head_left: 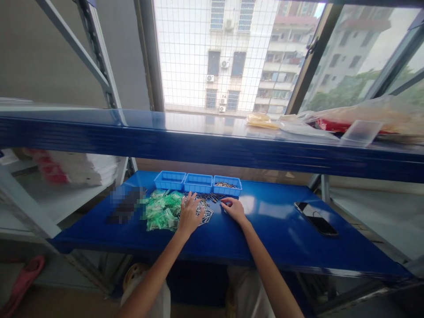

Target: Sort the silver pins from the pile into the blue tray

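My left hand (189,216) lies flat with fingers spread on a pile of small metal pins (205,207) on the blue table (271,225). Just left of it is a heap of small green packets (163,210). My right hand (233,209) rests on the table at the right edge of the pins, fingers curled down; whether it pinches a pin I cannot tell. Behind the pile stand three shallow blue trays in a row: the left tray (169,180), the middle tray (198,182), and the right tray (227,185) holding several pins.
A black phone (316,218) lies on the table to the right. A blurred dark object (126,204) sits at the left. A blue shelf (212,141) overhangs the table, with plastic bags (347,119) on it. Metal racking stands left.
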Action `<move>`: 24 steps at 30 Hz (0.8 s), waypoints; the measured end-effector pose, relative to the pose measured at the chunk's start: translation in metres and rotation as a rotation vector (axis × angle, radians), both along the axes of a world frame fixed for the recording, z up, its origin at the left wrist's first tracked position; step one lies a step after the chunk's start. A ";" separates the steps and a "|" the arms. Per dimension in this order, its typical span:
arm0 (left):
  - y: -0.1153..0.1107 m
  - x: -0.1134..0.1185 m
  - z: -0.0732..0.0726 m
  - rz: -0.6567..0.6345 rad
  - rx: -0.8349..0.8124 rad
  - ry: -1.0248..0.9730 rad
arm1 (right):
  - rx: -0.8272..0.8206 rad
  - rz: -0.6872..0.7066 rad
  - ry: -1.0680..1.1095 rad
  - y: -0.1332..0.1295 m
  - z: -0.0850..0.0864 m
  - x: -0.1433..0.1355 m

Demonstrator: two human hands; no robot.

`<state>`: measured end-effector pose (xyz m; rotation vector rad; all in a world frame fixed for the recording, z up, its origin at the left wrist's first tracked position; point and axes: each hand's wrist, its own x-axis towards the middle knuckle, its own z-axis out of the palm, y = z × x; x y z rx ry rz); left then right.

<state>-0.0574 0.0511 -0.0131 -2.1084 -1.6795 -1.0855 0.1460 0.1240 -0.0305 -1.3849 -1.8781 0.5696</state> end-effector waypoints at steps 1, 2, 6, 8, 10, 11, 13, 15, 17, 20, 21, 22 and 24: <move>-0.001 -0.002 0.001 -0.011 0.005 -0.023 | -0.004 0.001 -0.001 0.000 0.000 0.000; -0.001 -0.003 0.001 -0.024 0.006 -0.052 | -0.008 0.005 -0.001 0.000 0.000 0.001; -0.006 -0.010 0.004 -0.086 -0.041 -0.199 | -0.032 0.070 -0.035 -0.001 0.002 0.005; -0.010 -0.012 0.006 -0.114 -0.087 -0.246 | -0.044 0.114 -0.048 -0.001 0.002 0.008; -0.012 -0.012 0.006 -0.126 -0.124 -0.254 | -0.048 0.145 -0.041 -0.002 0.003 0.010; -0.012 -0.012 0.006 -0.127 -0.132 -0.245 | -0.047 0.153 -0.035 -0.002 0.003 0.010; -0.013 -0.011 0.005 -0.132 -0.132 -0.220 | -0.050 0.165 -0.023 -0.003 0.004 0.011; -0.013 -0.011 0.005 -0.154 -0.138 -0.203 | -0.057 0.172 -0.014 -0.003 0.004 0.012; -0.012 -0.011 0.004 -0.188 -0.174 -0.201 | -0.054 0.173 -0.009 -0.003 0.004 0.012; -0.012 -0.012 0.004 -0.203 -0.215 -0.197 | -0.041 0.170 -0.015 -0.004 0.004 0.012; -0.012 -0.011 0.004 -0.200 -0.215 -0.193 | -0.040 0.167 -0.020 -0.005 0.005 0.012; -0.013 -0.011 0.004 -0.198 -0.213 -0.191 | -0.040 0.164 -0.025 -0.005 0.005 0.011; -0.013 -0.011 0.005 -0.202 -0.218 -0.193 | -0.038 0.163 -0.033 -0.007 0.007 0.011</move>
